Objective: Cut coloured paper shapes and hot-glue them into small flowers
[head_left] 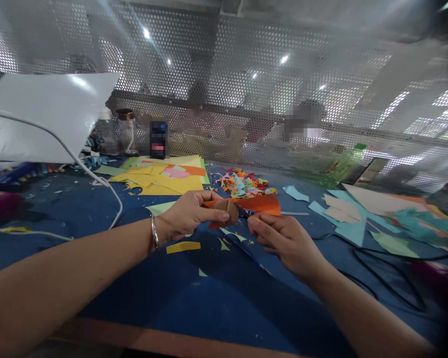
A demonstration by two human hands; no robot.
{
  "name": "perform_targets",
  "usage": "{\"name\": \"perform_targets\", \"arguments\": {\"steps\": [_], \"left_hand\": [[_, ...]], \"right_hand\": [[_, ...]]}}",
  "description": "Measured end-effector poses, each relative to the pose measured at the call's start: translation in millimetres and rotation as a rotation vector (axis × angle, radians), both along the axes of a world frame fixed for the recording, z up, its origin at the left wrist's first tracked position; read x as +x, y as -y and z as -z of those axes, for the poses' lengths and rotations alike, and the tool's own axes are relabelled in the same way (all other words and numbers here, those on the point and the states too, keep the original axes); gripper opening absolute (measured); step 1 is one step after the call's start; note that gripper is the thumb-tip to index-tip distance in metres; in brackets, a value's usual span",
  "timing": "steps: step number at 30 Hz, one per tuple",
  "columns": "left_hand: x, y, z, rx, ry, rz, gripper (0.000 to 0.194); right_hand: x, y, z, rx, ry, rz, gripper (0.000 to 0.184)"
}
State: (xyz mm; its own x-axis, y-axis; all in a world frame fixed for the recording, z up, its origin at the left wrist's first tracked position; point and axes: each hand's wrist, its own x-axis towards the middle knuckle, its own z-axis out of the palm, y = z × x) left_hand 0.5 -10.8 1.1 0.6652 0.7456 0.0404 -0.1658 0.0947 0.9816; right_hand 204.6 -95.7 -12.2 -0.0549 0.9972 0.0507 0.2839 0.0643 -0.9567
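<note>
My left hand point(196, 216) pinches a sheet of orange paper point(263, 203) together with a round brown disc point(227, 211), its thumb lying on the disc. My right hand point(280, 238) is closed, thumb against forefinger, on a dark slim tool point(243, 211) that meets the disc's right edge. Fingers and paper hide most of this tool, so I cannot tell its exact kind. Beneath the hands lie a yellow paper strip point(183, 247) and pale green scraps with curved edges point(224, 244). A long, thin dark blue object point(248, 253) also lies there.
Yellow sheets point(164, 185) are stacked at the back left, near a phone point(159, 139) and a jar point(127, 132). Behind the hands is a heap of colourful cuttings point(246, 184). Blue and orange papers point(351, 228) and black cables point(388, 278) lie right; a white cable point(115, 199) crosses left.
</note>
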Motion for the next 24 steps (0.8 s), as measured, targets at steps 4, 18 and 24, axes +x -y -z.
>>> {"name": "perform_targets", "arguments": {"steps": [4,18,24], "left_hand": [[0.8,-1.9,1.1,-0.005,-0.01,-0.028,0.027],[3.5,-4.3,5.2,-0.035,0.086,0.0,0.017],[2.8,-3.7,4.9,-0.01,0.072,0.007,0.018]], "right_hand": [[-0.8,1.0,-1.3,0.0,-0.009,0.0,0.053],[-3.5,2.3,-4.8,-0.001,-0.056,-0.006,0.055],[-4.7,1.8,-4.4,-0.032,-0.092,-0.007,0.056]]}}
